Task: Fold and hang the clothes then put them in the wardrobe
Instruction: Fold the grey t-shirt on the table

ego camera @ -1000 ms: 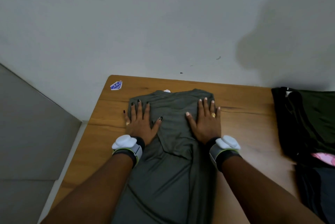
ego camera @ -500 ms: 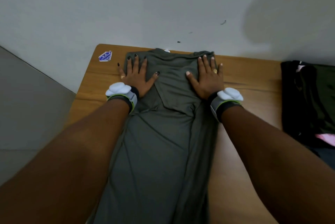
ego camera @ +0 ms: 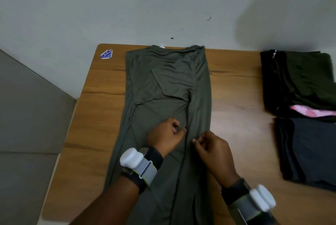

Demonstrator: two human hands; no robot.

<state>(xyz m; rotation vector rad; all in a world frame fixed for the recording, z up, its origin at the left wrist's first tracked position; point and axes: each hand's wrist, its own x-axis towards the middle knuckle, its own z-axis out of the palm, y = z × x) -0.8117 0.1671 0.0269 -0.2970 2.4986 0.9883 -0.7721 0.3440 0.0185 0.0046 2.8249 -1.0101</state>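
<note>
An olive-grey shirt (ego camera: 163,82) lies on the wooden table (ego camera: 101,115), folded into a long narrow strip, its collar at the far edge by the wall. Both hands are at the strip's middle. My left hand (ego camera: 164,134) sits on the cloth with curled fingers, pinching fabric beside the inner fold line. My right hand (ego camera: 213,150) is just to the right of it, thumb and fingers pinching the folded right-hand flap. The shirt's near end runs out of view under my forearms.
Folded dark clothes lie at the table's right: a black and dark green pile (ego camera: 300,79), a pink piece (ego camera: 312,112) and a dark grey garment (ego camera: 312,150). A blue sticker (ego camera: 106,54) marks the far left corner. Grey floor lies beyond the table's left edge.
Both hands left the collar end, where they pressed flat, and drew back toward me to the shirt's middle. Their fingers have curled onto the fabric.
</note>
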